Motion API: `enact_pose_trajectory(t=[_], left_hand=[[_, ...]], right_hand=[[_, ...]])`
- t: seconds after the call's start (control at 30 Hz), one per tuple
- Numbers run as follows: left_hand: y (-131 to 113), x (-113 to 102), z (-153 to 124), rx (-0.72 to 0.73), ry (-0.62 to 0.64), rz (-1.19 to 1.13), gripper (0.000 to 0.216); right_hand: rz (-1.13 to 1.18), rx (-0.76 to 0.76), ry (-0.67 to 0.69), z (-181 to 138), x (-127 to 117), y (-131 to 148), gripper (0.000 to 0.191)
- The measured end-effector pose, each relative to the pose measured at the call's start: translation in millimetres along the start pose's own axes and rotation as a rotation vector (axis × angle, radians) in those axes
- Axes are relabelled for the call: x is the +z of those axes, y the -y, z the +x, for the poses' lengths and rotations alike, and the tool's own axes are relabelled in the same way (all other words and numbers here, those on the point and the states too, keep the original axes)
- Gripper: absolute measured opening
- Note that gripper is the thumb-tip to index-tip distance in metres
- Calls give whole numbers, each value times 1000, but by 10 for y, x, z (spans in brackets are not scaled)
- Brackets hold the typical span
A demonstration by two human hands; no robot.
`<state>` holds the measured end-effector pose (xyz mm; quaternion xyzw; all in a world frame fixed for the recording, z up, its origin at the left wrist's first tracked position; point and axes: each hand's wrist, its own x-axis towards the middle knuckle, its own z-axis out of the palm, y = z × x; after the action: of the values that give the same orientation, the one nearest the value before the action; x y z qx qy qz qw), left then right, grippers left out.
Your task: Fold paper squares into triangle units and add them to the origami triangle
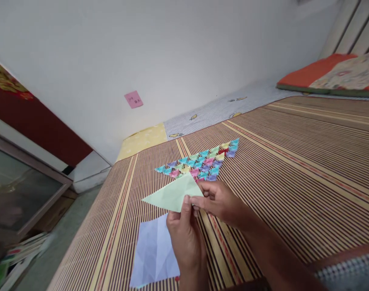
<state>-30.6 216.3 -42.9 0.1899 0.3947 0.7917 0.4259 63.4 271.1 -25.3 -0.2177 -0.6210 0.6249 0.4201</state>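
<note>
A pale green paper [174,194], folded into a triangle, is held above the striped mat [293,161]. My left hand [186,236] pinches its lower edge between thumb and fingers. My right hand [219,200] grips the same paper at its right corner, fingers curled. Just beyond the hands lies a flat patch of small folded paper units [202,161] in blue, pink, green and yellow, joined together. A creased light blue square sheet [154,252] lies on the mat under my left hand.
A pink sticky note [133,99] is stuck on the white wall. A checked sheet [221,109] edges the mat at the back. An orange cushion [330,74] lies far right. A glass-fronted cabinet [21,190] and books [17,254] are on the left.
</note>
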Motion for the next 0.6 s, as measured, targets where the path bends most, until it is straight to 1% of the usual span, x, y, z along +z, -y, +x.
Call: enact_pose_trajectory(t=[0.07, 0.17, 0.23, 0.27, 0.37, 0.43, 0.5, 0.6], left_hand=[[-13, 4, 12, -15, 4, -42, 29], [-27, 8, 24, -33, 20, -67, 29], [-41, 3, 31, -35, 29, -36, 31], [-49, -2, 33, -34, 34, -7, 32], [-68, -20, 32, -47, 66, 97, 37], [-75, -26, 24, -76, 102, 146, 40], [-77, -25, 17, -107, 138, 174, 40], [-76, -32, 23, -132, 167, 202, 34]], right_hand=[[-29, -17, -3, -10, -26, 0, 24], [-106, -27, -36, -25, -84, -12, 30], [-128, -24, -71, -24, -142, -23, 33], [-125, -29, -91, -18, -170, -27, 31], [-64, -69, -118, 5, -214, -30, 18], [2, -69, -138, 14, -203, -25, 18], [47, -56, -196, 14, -179, -16, 21], [47, -52, -266, 5, -170, -2, 23]])
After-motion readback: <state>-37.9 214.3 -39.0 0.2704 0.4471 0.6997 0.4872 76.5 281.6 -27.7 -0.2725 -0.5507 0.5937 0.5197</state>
